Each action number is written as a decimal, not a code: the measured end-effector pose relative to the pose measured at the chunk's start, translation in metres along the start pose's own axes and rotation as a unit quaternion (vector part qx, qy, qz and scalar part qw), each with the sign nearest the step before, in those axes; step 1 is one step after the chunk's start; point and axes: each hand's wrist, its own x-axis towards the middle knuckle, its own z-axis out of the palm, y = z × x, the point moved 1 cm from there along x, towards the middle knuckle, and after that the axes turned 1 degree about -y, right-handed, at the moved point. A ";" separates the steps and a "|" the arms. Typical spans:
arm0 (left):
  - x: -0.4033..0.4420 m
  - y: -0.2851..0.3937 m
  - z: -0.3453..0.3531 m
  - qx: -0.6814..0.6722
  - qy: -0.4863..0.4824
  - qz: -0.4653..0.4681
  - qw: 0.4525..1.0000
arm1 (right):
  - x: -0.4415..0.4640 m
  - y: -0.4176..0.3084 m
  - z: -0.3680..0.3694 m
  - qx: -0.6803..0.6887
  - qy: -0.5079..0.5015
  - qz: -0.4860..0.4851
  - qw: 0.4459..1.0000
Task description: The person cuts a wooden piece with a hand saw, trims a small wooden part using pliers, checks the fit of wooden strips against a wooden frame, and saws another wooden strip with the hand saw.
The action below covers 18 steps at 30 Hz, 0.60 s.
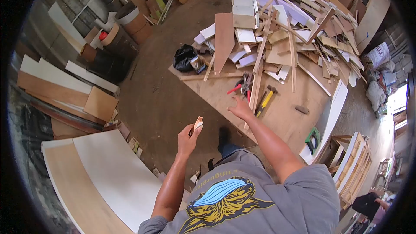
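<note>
Left hand (187,142): fingers and thumb pinched together on a small wooden piece (199,122), light brown with a white part. The piece sticks up past the fingertips, beyond the hand and a little to its right.

Right hand (242,108): nothing seen in its grip; fingers apart, forefinger stretched out. It hangs at the near-left edge of the low work table (284,123). Red-handled pliers (235,89) lie just beyond the fingertips; contact cannot be told.

Close right of this hand, a long wood strip (260,71) runs from the pile toward the table edge, passing by the wrist. Right of the strip, a yellow-handled hammer (266,102) lies head away. Farther right, well apart: a short dark block (302,109), then a green-handled saw (312,140) near the table's right side.

Table surface spreads between hammer and saw. Beyond the right hand, a heap of offcuts (277,54) limits reach; a black plastic bag (184,58) sits at the far-left corner.

Brown floor (151,86) stretches ahead of the left hand and leftward, giving it room. Behind and left of that hand, a large white panel (115,151) marks the near boundary.
</note>
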 end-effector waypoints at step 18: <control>0.177 -0.012 -0.040 0.001 -0.118 -0.008 0.993 | 0.117 0.013 0.019 0.089 0.160 0.195 0.964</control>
